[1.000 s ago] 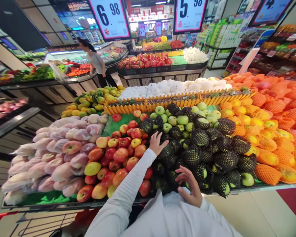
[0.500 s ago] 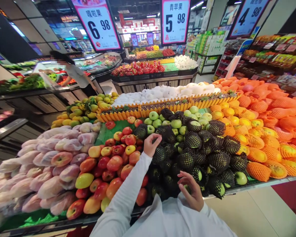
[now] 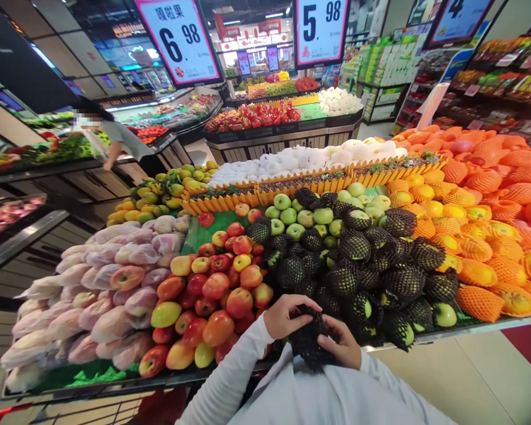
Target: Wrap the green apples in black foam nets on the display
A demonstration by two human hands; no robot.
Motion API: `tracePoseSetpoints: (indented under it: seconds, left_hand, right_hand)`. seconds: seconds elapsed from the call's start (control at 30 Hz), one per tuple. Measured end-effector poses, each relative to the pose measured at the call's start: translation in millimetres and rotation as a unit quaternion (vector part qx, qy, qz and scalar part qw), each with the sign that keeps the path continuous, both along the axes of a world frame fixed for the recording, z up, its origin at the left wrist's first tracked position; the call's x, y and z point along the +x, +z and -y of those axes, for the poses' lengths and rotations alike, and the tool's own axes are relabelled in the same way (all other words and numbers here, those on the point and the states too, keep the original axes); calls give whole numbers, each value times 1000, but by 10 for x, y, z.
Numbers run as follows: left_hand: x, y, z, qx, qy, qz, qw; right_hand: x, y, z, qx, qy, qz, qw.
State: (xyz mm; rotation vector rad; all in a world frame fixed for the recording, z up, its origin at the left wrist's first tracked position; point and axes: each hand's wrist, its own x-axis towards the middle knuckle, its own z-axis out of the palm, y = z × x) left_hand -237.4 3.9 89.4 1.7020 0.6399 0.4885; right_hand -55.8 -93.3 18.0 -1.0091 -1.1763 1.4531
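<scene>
A black foam fruit net (image 3: 310,345) is between my two hands, close to my body at the front edge of the display. My left hand (image 3: 287,316) pinches its upper left side, thumb and fingers closed. My right hand (image 3: 343,342) grips it from the right with bent fingers. Whether the net has fruit inside is hidden. Just beyond lie green apples in black nets (image 3: 351,251), with bare green apples (image 3: 295,231) behind them. Loose red apples (image 3: 215,285) are piled to the left of my left hand.
Bagged pinkish apples (image 3: 115,313) fill the left end. Fruit in orange nets (image 3: 478,242) lies on the right. An orange picket border (image 3: 301,189) runs behind, before white-wrapped fruit (image 3: 292,159). A person (image 3: 124,139) stands at the left stall. A red cart handle (image 3: 15,408) shows lower left.
My left hand has come back from among the green apples toward my body with the black net. My right hand, loosely open before, has closed on it too. The view has shifted slightly.
</scene>
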Motion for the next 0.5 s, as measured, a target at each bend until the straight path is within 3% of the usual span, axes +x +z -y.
tracePoseSetpoints:
  seconds: [0.13,0.23,0.33,0.4,0.5]
  left_hand:
    - [25,-76,-35,-7,69,-9,998]
    - [109,-183,14,-49,126,-26,990]
    - [223,-287,151,-90,126,-39,987]
    - [290,-314,242,-60,125,-53,989]
    - [361,-269,296,7,204,-59,977]
  right_hand:
    - [20,124,-5,-41,-3,-73,996]
    - [98,224,-19,-92,-33,-216,971]
    - [180,270,-19,-132,-27,-290,947]
    - [196,249,-2,-152,-18,-289,945]
    - [168,172,43,-188,40,-257,947]
